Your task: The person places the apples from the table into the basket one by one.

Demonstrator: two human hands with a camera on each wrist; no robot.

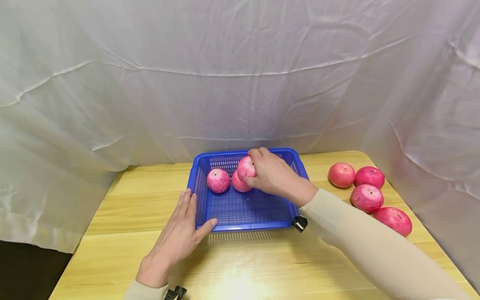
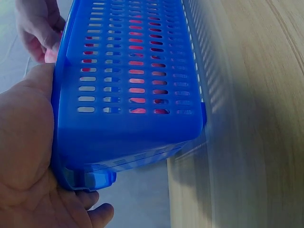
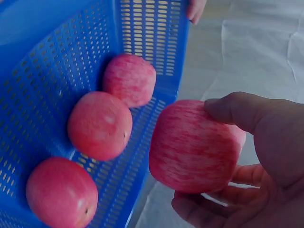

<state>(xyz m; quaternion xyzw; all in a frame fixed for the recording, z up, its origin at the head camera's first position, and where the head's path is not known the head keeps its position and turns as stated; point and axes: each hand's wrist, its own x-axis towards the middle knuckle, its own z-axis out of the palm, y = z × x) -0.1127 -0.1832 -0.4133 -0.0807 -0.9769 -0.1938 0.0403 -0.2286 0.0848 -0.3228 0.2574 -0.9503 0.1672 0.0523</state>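
While the left hand (image 1: 178, 233) rests at the near left corner of the blue basket (image 1: 250, 227), its fingers lie nearly straight and close together by the left rim, and the thumb is spread away onto the near rim. The basket stands on the wooden table (image 1: 142, 216), its long axis going from left to right. Inside it, at left, sits a striped apple (image 1: 218, 182), its dark hollow facing upward; next is a second apple (image 1: 239, 186), partly covered by the held apple (image 1: 245, 168). This one is above the basket, nearly round, so its long axis I cannot tell; its streaks run toward the palm. The right hand (image 1: 275, 175) pinches it between thumb and curled fingers. The right wrist view shows also a third apple (image 3: 61, 192) in the basket. At far right, four apples (image 1: 367, 198) lie grouped on the table.
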